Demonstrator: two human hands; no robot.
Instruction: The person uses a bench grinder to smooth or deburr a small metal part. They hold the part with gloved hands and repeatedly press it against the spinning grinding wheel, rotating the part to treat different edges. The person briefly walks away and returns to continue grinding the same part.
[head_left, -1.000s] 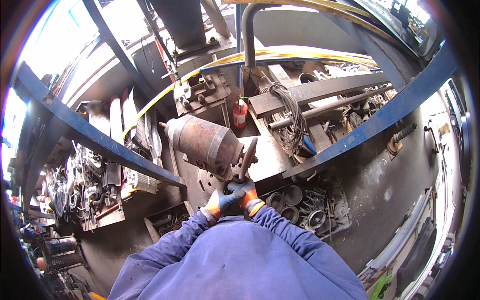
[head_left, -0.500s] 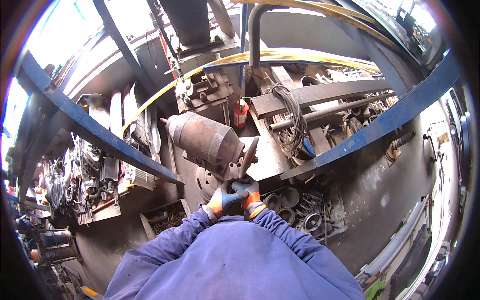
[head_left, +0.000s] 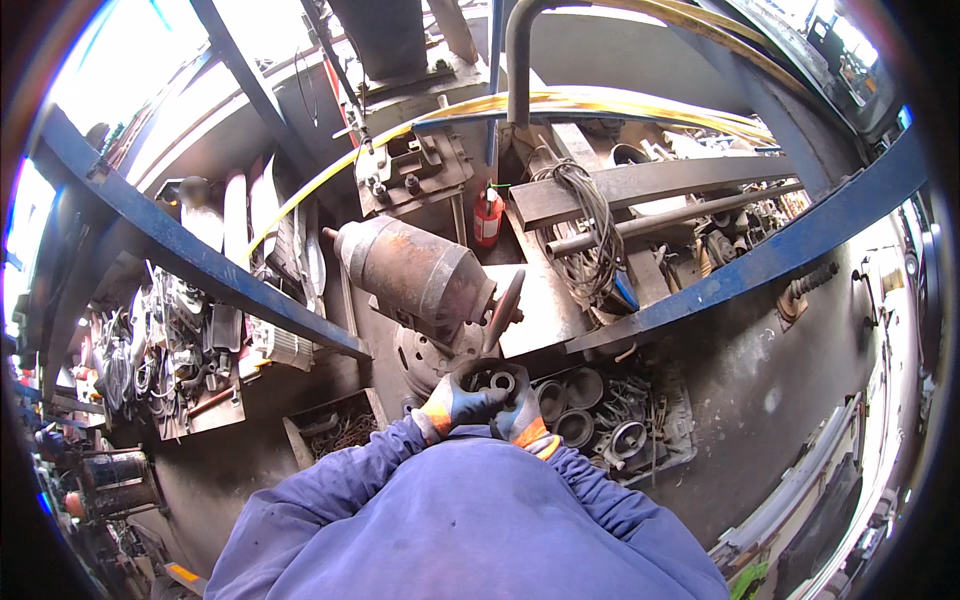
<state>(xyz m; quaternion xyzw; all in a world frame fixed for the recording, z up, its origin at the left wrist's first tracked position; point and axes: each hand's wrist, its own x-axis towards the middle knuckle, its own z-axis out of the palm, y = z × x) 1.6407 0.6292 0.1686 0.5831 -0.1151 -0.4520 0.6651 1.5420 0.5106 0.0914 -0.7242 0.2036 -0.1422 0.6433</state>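
Both my hands wear dark-palmed gloves with orange and grey cuffs and are close together in front of my chest. My right hand (head_left: 522,408) is closed around a small round metal ring (head_left: 503,382) with a hole in its middle. Against it, my left hand (head_left: 466,400) has its fingers curled; what they hold is hidden. Just beyond the hands stands a perforated round metal base (head_left: 420,358). Above that base lies a rusty metal cylinder (head_left: 410,268) with a tapered end. A flat upright bar (head_left: 503,312) rises at the cylinder's right end.
At right, a low tray (head_left: 683,428) holds round metal parts and scrap. A wooden box (head_left: 300,440) of rusty pieces sits at left. Blue steel beams (head_left: 215,265) cross on both sides. Farther back are a red fire extinguisher (head_left: 487,218), coiled cable (head_left: 585,235) and a yellow hose (head_left: 320,195).
My hands have turned and parted slightly, so the metal ring now shows between them. My right hand has moved a little right and nearer to me. The view has shifted slightly.
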